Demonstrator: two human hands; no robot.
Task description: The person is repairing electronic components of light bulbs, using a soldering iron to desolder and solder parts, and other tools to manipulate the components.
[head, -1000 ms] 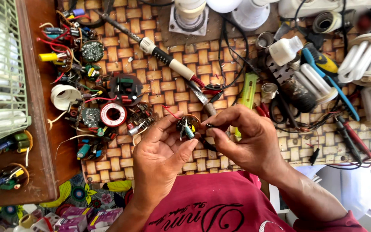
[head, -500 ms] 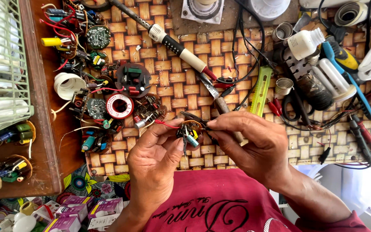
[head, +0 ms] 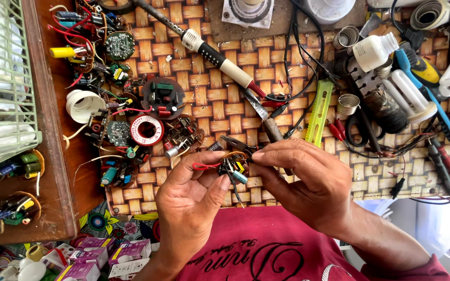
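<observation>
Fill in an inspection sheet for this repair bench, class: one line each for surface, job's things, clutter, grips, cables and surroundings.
Surface: woven mat on a wooden bench.
Job's things: small circuit board with coloured parts and a red wire, held between both hands above the mat.
Clutter: soldering iron, green tester, red tape roll, loose boards, lamp tubes, white bottle, solder coil.
Grips: left hand pinches the board from below; right hand pinches it from the side, with dark pliers at the fingertips.
Cables: black leads loop over the mat; red probes at right.
Surroundings: green basket at left; purple boxes below the bench.
</observation>
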